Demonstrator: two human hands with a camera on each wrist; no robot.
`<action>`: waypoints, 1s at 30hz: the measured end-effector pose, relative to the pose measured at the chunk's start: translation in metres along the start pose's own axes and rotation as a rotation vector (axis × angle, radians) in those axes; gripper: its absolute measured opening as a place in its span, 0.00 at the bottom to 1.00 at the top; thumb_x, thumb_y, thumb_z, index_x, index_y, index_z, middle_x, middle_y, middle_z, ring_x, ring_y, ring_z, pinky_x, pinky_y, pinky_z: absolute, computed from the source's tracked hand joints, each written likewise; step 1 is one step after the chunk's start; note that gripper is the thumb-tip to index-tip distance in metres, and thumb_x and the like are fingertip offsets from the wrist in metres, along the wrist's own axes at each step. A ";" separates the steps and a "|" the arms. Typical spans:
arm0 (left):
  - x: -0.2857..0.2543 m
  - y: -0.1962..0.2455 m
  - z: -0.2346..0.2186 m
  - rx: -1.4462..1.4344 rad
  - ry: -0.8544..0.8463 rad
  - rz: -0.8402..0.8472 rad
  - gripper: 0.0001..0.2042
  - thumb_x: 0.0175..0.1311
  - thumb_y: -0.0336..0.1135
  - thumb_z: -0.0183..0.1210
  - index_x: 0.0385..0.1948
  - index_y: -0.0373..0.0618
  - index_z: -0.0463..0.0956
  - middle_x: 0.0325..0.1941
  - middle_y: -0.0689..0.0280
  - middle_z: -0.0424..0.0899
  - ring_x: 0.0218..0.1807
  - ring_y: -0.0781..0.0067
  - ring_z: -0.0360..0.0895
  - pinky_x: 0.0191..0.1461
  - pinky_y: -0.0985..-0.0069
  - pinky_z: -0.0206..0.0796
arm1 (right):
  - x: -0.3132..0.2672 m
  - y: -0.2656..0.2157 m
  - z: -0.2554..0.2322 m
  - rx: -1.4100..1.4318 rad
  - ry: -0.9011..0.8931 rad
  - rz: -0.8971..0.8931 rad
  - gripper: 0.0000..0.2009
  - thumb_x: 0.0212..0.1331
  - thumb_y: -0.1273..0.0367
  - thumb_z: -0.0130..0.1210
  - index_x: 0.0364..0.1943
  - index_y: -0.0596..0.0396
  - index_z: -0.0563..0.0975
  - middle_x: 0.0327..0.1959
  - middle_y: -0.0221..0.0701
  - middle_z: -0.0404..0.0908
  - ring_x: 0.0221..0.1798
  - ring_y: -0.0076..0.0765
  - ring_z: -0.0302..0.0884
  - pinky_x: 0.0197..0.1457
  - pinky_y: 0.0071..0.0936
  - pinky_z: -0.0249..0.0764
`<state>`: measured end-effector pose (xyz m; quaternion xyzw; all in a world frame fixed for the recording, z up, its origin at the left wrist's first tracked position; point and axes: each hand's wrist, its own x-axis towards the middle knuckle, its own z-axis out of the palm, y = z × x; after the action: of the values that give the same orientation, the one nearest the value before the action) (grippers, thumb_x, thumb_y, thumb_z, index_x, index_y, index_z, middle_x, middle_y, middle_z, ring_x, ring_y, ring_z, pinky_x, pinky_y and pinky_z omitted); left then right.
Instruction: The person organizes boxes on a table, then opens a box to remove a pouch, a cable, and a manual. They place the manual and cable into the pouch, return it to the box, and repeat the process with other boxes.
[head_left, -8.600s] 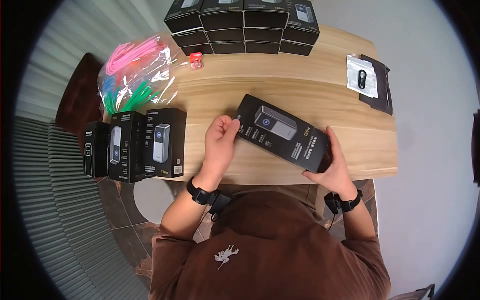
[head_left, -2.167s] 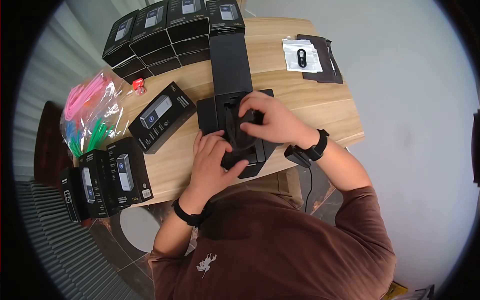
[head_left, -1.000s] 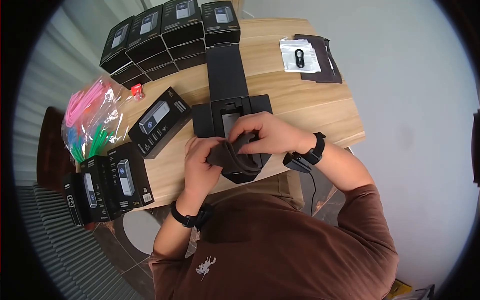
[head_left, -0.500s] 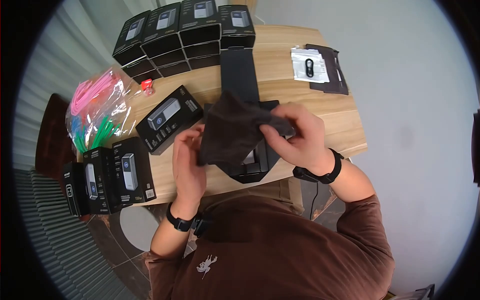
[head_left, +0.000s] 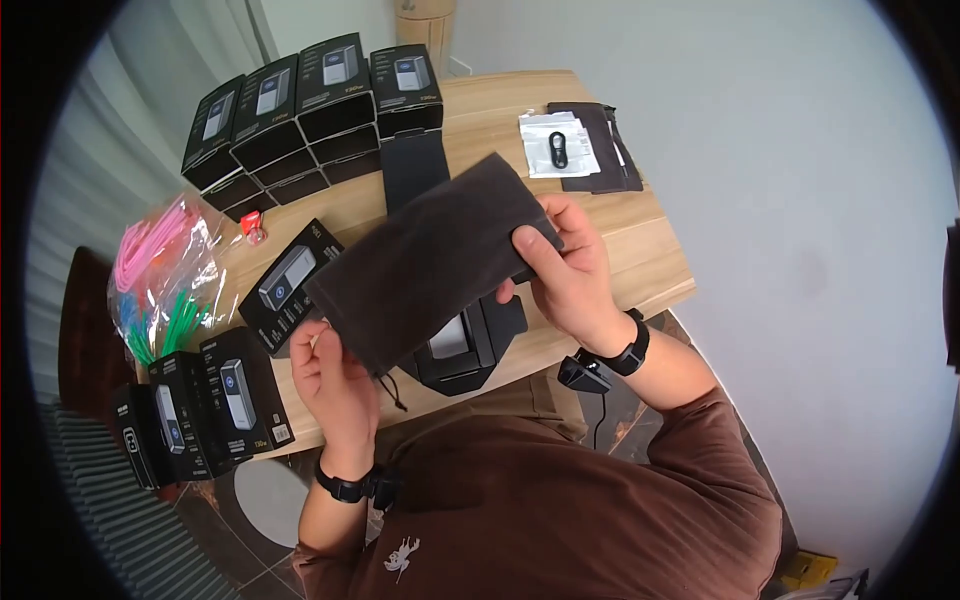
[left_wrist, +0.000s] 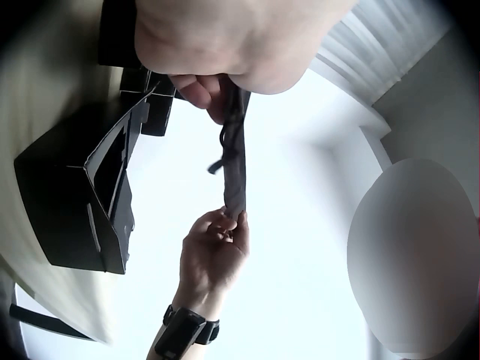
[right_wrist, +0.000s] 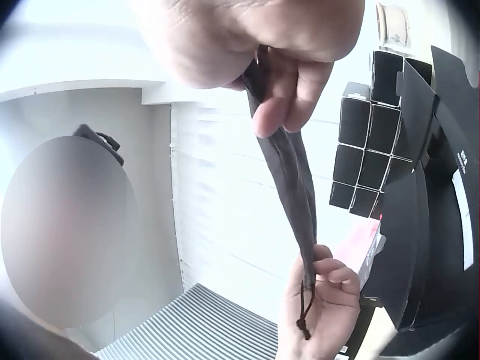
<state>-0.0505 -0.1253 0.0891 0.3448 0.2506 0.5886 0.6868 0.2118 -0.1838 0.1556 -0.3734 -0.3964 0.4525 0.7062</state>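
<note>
A dark brown cloth pouch is stretched between both hands in the head view, its drawstring dangling at the lower left. The left hand pinches the drawstring end; the right hand grips the opposite end, thumb on top. Beneath the pouch stands an opened black box, a grey-white item partly visible inside. In the left wrist view the pouch appears edge-on, held by the left hand above and the right hand below. The right wrist view shows the pouch hanging between the hands too.
Stacked black boxes stand at the back left. One box lies left of the opened box, with several more at the front left. A plastic bag of coloured ties is behind them. A bagged cable lies on dark cloth at the back right.
The crumpled pouch has come up out of the opened box area and is now spread flat. The left hand has taken hold of its drawstring end, and the head view has shifted.
</note>
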 end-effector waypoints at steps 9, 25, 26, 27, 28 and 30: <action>0.006 -0.013 -0.014 -0.085 -0.235 -0.157 0.04 0.79 0.31 0.56 0.47 0.42 0.76 0.56 0.58 0.86 0.56 0.66 0.85 0.63 0.67 0.80 | -0.008 0.000 -0.030 0.154 -0.071 0.189 0.09 0.78 0.71 0.51 0.55 0.58 0.73 0.46 0.38 0.86 0.39 0.32 0.88 0.36 0.29 0.85; -0.015 -0.026 0.041 -0.181 -0.367 -0.680 0.17 0.74 0.21 0.56 0.62 0.45 0.78 0.60 0.57 0.85 0.55 0.59 0.86 0.52 0.60 0.82 | 0.011 -0.108 -0.020 -0.495 -0.298 -0.024 0.05 0.77 0.72 0.55 0.44 0.58 0.81 0.36 0.20 0.82 0.36 0.14 0.73 0.39 0.20 0.69; -0.016 -0.030 0.037 -0.236 -0.433 -0.685 0.18 0.73 0.19 0.56 0.62 0.45 0.78 0.62 0.58 0.83 0.57 0.60 0.85 0.55 0.60 0.81 | 0.012 -0.112 -0.012 -0.532 -0.227 -0.047 0.06 0.71 0.73 0.60 0.35 0.58 0.83 0.28 0.19 0.78 0.32 0.15 0.68 0.33 0.22 0.63; -0.015 -0.033 0.035 -0.291 -0.499 -0.689 0.19 0.72 0.18 0.56 0.62 0.45 0.78 0.64 0.59 0.82 0.59 0.61 0.84 0.57 0.60 0.80 | 0.014 -0.116 -0.006 -0.599 -0.221 -0.108 0.05 0.69 0.74 0.61 0.33 0.58 0.83 0.27 0.19 0.77 0.31 0.15 0.68 0.32 0.22 0.63; -0.016 -0.035 0.036 -0.245 -0.480 -0.636 0.19 0.71 0.18 0.57 0.61 0.44 0.78 0.59 0.59 0.83 0.53 0.63 0.83 0.52 0.62 0.78 | 0.017 -0.121 -0.001 -0.665 -0.213 -0.168 0.05 0.67 0.74 0.63 0.32 0.58 0.84 0.26 0.20 0.76 0.30 0.15 0.67 0.31 0.22 0.63; -0.020 -0.040 0.044 -0.153 -0.433 -0.533 0.18 0.67 0.19 0.60 0.58 0.41 0.78 0.49 0.60 0.85 0.41 0.65 0.81 0.43 0.65 0.72 | 0.022 -0.126 0.009 -0.816 -0.208 -0.301 0.05 0.63 0.74 0.65 0.29 0.58 0.84 0.23 0.21 0.75 0.27 0.15 0.67 0.30 0.22 0.62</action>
<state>0.0042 -0.1557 0.0851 0.3319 0.1356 0.3191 0.8773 0.2533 -0.2008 0.2753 -0.5121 -0.6613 0.1865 0.5154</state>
